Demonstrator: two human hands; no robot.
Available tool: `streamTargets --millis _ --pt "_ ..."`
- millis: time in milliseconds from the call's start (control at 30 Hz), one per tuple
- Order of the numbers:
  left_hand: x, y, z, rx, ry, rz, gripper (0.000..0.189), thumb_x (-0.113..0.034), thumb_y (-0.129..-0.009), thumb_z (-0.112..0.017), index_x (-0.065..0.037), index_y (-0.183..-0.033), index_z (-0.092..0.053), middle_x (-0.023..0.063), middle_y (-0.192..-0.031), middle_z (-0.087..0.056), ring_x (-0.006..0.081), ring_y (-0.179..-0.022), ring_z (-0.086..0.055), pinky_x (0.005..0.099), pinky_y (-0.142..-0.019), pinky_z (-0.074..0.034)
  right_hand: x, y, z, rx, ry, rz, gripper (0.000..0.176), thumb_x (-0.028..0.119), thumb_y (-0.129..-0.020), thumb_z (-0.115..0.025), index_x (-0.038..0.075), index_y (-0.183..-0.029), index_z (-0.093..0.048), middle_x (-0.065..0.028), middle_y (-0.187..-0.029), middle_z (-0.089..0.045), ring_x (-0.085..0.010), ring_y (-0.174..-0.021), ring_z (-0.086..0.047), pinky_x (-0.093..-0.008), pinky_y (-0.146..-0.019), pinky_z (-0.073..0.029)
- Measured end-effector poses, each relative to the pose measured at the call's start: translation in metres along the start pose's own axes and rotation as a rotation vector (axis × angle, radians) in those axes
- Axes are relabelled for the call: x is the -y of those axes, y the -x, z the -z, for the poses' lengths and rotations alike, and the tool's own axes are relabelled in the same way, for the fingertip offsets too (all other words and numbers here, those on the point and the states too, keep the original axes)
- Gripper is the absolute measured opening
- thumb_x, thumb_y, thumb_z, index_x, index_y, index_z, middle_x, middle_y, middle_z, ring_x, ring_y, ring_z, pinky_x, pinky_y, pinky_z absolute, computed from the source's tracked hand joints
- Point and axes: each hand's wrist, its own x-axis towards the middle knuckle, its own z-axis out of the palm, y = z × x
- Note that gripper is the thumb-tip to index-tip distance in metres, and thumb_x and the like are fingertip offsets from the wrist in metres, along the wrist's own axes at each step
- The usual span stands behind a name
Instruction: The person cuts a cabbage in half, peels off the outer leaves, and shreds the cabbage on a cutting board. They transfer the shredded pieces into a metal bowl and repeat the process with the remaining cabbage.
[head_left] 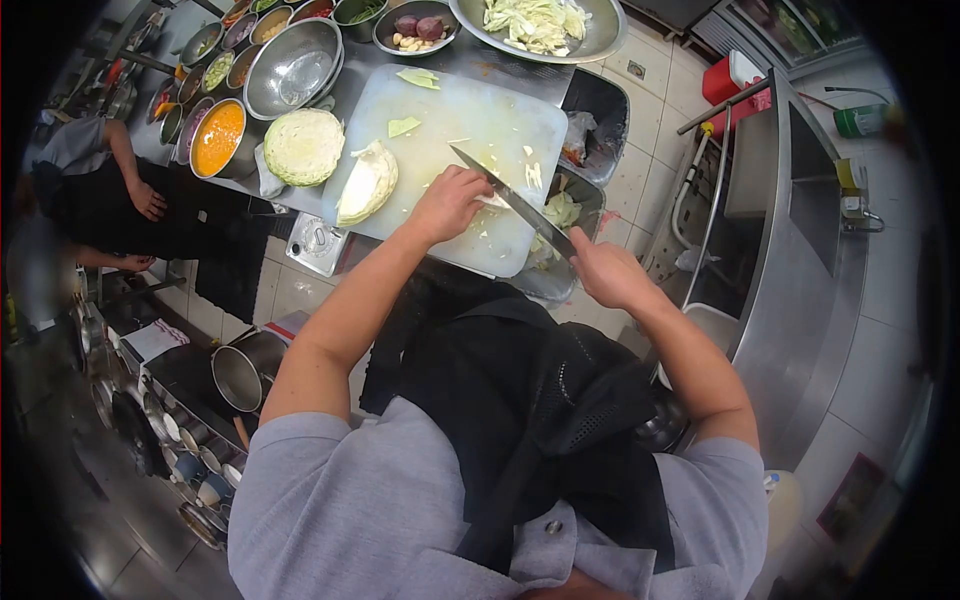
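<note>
Far out beyond the left hand's side, a co-worker's hand (150, 200) rests against a black apron, apart from the cutting. Nearer, a steel bowl of orange sauce (218, 138) sits at the bench edge. Beside it a halved cabbage (303, 147) lies round side down with its pale, tightly layered cut face up, so it cannot roll. A cabbage wedge (367, 183) waits just left of the holding hand, close enough to take. Both sit at the left margin of the white plastic cutting board (470, 120), which is smooth, round-cornered and scattered with leaf scraps. The left hand (450, 203) has its fingers curled down over a cabbage piece (494, 201), pinning it flat with the fingertips tucked back from the edge; most of the piece is hidden under the hand. The knife (515, 203), a long tapered steel blade, lies slantwise right against those knuckles, with its tip past the hand toward the far side of the board. The right hand (605, 272) is clenched around the handle, off the board's near corner. Under the blade's heel, a dark tub (590, 200) holds pale shreds, probably placed to catch what is swept off. Far to the right of the knife hand stands a brushed steel counter (800, 260).
</note>
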Motion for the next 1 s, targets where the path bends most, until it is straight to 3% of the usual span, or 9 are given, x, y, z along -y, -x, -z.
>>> streamTargets --millis 233,333,800,900,1000 --pt "0.000 0.000 -0.006 -0.064 0.011 -0.007 0.026 -0.002 -0.081 -0.072 -0.008 -0.105 -0.067 0.0085 -0.114 -0.066 0.0317 -0.110 -0.058 0.0413 -0.099 -0.047 0.002 -0.002 -0.019 0.017 -0.016 -0.004 0.024 0.014 -0.098 -0.054 -0.001 -0.112 -0.041 -0.0295 -0.079 -0.067 -0.0507 -0.080 -0.066 -0.0609 -0.071 -0.048" --pt "0.000 0.003 -0.007 -0.076 0.033 -0.016 0.026 -0.001 -0.080 -0.073 -0.008 -0.105 -0.067 0.0086 -0.114 -0.066 0.0315 -0.110 -0.058 0.0416 -0.099 -0.047 -0.021 -0.037 -0.088 -0.061 -0.078 -0.016 0.024 0.013 -0.097 -0.053 -0.001 -0.112 -0.042 -0.0309 -0.081 -0.067 -0.0506 -0.082 -0.067 -0.0601 -0.072 -0.049" --pt "0.007 0.006 -0.005 -0.139 0.079 -0.057 0.023 -0.001 -0.078 -0.077 -0.007 -0.098 -0.066 0.0097 -0.107 -0.066 0.0307 -0.106 -0.061 0.0402 -0.094 -0.050 0.015 0.001 0.001 0.017 0.057 -0.010 0.024 0.008 -0.093 -0.052 -0.001 -0.112 -0.043 -0.0280 -0.079 -0.068 -0.0495 -0.079 -0.067 -0.0608 -0.070 -0.048" --pt "0.008 0.006 -0.007 -0.194 0.069 -0.093 0.022 -0.003 -0.077 -0.077 -0.007 -0.096 -0.066 0.0078 -0.102 -0.066 0.0297 -0.100 -0.061 0.0397 -0.090 -0.051 0.020 0.000 -0.005 0.028 0.071 -0.021 0.024 0.006 -0.091 -0.052 -0.002 -0.112 -0.042 -0.0287 -0.080 -0.068 -0.0497 -0.079 -0.067 -0.0609 -0.070 -0.049" --pt "0.010 0.008 -0.010 -0.163 0.097 -0.050 0.023 -0.001 -0.078 -0.076 -0.007 -0.098 -0.066 0.0088 -0.106 -0.067 0.0303 -0.105 -0.061 0.0400 -0.092 -0.051 0.015 -0.018 -0.041 0.004 0.086 -0.028 0.025 0.004 -0.090 -0.050 -0.002 -0.113 -0.042 -0.0296 -0.080 -0.068 -0.0502 -0.080 -0.067 -0.0610 -0.071 -0.049"
